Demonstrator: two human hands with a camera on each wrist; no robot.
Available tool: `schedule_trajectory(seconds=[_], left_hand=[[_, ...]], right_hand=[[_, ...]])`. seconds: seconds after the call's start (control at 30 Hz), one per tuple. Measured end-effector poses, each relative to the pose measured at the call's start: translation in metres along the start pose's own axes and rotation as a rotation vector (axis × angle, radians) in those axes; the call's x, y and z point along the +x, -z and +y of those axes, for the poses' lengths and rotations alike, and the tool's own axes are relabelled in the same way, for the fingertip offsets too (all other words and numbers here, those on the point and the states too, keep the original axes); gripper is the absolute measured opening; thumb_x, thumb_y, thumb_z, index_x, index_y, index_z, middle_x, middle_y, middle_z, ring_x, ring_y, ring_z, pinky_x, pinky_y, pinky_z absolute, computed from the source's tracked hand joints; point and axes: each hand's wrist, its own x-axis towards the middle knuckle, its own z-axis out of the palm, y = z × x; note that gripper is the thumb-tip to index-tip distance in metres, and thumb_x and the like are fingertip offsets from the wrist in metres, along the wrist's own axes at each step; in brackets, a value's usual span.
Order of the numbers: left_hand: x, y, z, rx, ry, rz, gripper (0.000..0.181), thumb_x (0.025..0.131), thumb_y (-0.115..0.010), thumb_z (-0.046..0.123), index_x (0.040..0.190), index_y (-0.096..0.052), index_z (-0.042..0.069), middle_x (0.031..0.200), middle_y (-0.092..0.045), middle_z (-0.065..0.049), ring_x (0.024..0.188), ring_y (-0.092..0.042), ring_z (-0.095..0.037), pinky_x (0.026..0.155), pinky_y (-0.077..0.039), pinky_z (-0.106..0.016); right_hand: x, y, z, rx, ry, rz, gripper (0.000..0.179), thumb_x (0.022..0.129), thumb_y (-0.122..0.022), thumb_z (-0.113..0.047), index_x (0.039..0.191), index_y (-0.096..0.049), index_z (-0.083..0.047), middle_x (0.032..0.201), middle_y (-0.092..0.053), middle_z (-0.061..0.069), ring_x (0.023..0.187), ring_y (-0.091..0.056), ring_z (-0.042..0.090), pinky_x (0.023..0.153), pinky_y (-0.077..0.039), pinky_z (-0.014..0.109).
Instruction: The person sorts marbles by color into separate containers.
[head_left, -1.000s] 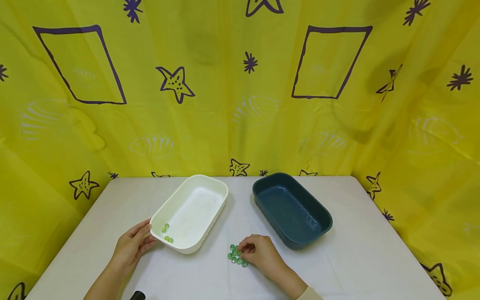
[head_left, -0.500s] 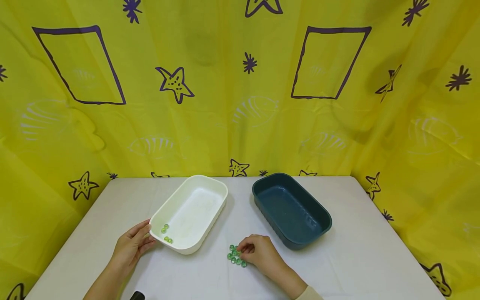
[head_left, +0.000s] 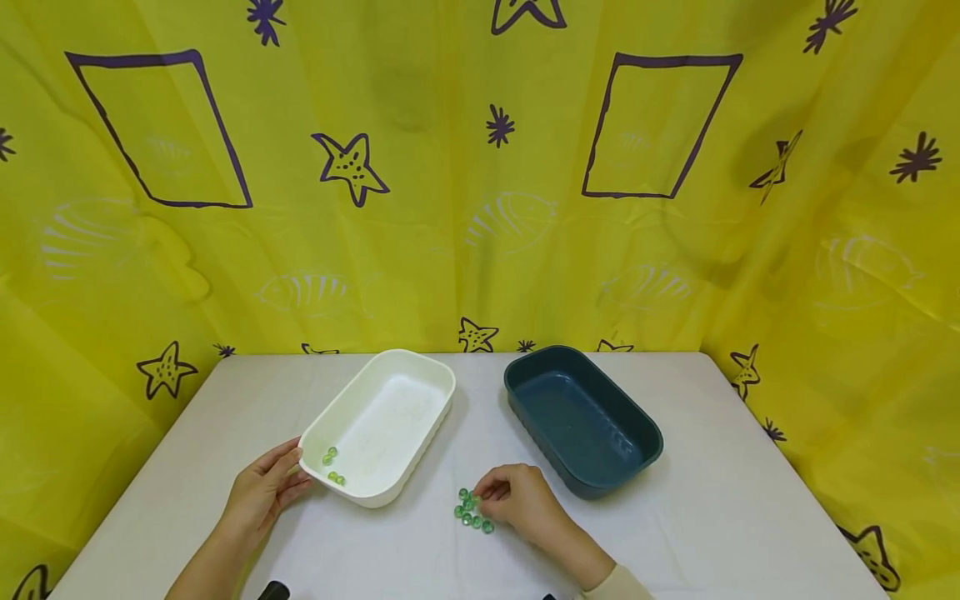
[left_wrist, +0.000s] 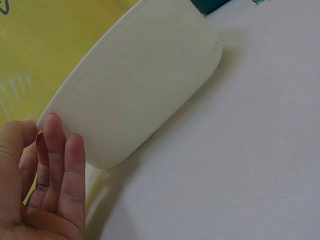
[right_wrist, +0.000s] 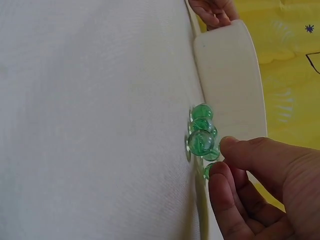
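My left hand grips the near left corner of a white rectangular basin, its thumb over the rim and fingers against the outer wall. In the left wrist view the fingers lie along that wall. Two pairs of yellow-green marbles lie inside the basin at the near end. My right hand is over a cluster of clear green marbles on the white cloth, thumb and forefinger pinching one at the cluster's right side. Its fingertips largely hide that marble; several others show beside them.
A dark teal basin stands on the right of the white-covered table, with nothing seen inside. Yellow patterned curtains enclose the back and sides. A black object pokes in at the bottom edge.
My right hand has risen slightly at the cluster, with a green marble at its fingertips shifting a little. My left hand and both basins have stayed in place.
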Motion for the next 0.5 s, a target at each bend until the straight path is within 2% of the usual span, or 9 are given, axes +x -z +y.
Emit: schedule_trajectory(seconds=[0.5], left_hand=[[0.001,0.001,0.000,0.000,0.016,0.010,0.029,0.100,-0.059,0.017,0.087,-0.074,0.038,0.087,-0.071,0.010,0.073,-0.069,-0.006,0.074,-0.060,-0.021]], right_hand=[[0.013,0.006,-0.009,0.087,-0.041,0.028,0.010,0.077,-0.080,-0.003,0.085,-0.075,-0.007,0.077,-0.070,-0.001,0.068,-0.061,0.007,0.060,-0.053,0.018]])
